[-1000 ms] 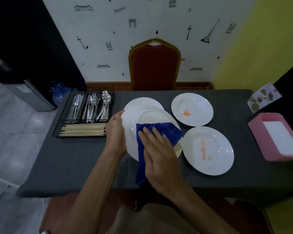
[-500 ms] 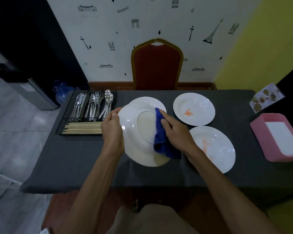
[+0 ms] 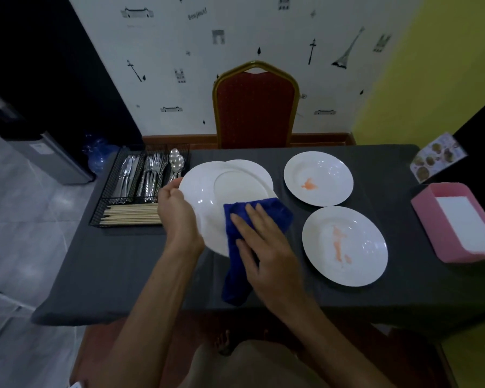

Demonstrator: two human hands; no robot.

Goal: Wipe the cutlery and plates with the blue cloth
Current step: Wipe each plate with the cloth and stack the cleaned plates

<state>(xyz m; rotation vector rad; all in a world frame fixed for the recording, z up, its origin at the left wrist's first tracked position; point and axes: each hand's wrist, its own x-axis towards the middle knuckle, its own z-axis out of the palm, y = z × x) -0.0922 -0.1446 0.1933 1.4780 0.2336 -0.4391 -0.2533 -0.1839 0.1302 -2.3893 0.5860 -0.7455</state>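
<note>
My left hand (image 3: 177,212) grips the left rim of a white plate (image 3: 221,189), which is tilted up above the dark table. My right hand (image 3: 263,247) presses the blue cloth (image 3: 237,228) flat against the plate's lower right part; the cloth's tail hangs down past the table edge. Behind the held plate, the rim of another white plate (image 3: 256,168) shows on the table. Two more white plates lie to the right, one far (image 3: 318,177) and one near (image 3: 345,245), both with orange smears. Knives, forks and spoons (image 3: 149,175) lie in a black wire tray.
The wire tray (image 3: 101,211) at the table's left also holds wooden chopsticks (image 3: 132,215). A pink box (image 3: 429,217) with white paper sits at the right edge, a menu card (image 3: 437,156) behind it. A red chair (image 3: 255,107) stands across the table (image 3: 123,261).
My right hand with the cloth has slid from the plate's right rim down to its lower part, now lying flat. The plate has shifted slightly.
</note>
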